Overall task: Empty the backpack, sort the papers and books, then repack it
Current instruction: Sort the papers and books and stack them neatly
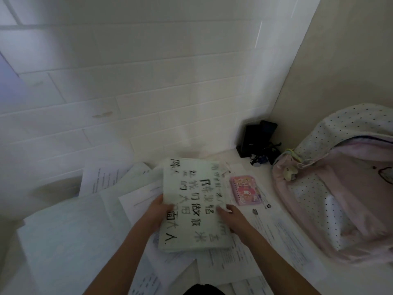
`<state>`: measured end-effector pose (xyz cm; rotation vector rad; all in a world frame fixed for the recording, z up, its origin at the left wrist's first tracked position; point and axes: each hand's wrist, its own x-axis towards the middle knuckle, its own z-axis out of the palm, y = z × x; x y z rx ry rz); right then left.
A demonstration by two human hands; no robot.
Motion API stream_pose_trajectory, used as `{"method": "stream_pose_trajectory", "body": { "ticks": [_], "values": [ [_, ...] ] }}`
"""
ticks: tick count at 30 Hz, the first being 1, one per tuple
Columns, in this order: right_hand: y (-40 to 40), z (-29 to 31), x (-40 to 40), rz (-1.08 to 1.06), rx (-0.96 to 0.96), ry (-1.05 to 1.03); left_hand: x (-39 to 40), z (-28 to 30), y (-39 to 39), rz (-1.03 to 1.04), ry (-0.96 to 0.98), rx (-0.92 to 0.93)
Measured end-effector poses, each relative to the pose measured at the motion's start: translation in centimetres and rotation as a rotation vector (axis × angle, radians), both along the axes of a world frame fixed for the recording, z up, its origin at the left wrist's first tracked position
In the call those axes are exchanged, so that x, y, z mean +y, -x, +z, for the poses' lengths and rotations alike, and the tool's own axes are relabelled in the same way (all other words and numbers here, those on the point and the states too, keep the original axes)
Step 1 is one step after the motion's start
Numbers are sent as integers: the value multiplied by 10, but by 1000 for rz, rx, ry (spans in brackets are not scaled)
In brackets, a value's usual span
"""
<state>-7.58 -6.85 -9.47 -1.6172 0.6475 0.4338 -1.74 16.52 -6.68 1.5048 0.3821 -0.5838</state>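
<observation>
Nearest the camera, loose printed papers (225,262) overlap on the white counter (231,158), covering most of it, so little bare surface shows except a strip at the far edge by the wall. Above them both hands hold a white sheet (194,204) with large black handwritten characters: the left hand (158,211) grips its left edge, thumb on top, and the right hand (230,216) grips its right edge, fingers curled over the face. The sheet looks flat and fairly stiff, with some thickness at its near edge; whether it is one sheet or a thin pad cannot be told. Left of the sheet lie more papers in a fanned, slanting heap (102,201), one large pale sheet reaching toward the near left. Just right of the sheet lies a small pink spiral notebook (246,190) with a cartoon cover, flat on the papers. Further right stands the backpack (340,188), soft pink and white dotted fabric, its zip mouth gaping, a small plush charm (288,173) hanging at its front. Beyond the sheet, in the corner, sit dark blocky items (257,143), blurred. Behind rises a white tiled wall (127,81), meeting a plain cream wall (340,60) to the right.
</observation>
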Motion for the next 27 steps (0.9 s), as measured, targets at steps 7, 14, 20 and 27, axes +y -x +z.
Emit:
{"method": "stream_pose_trajectory", "body": {
  "ticks": [7, 14, 20, 27],
  "values": [
    [1, 0, -3, -290, -138, 126, 10, -12, 11, -66, -226, -11],
    [19, -2, -45, -224, -14, 738, 38, -13, 16, 303, -1060, -234],
    [15, -2, -23, -114, 8, 801, 34, 8, 15, 498, -938, -118],
    [17, 0, 25, 594, -341, 751, 49, 6, 6, 402, -304, 13]
  ]
}}
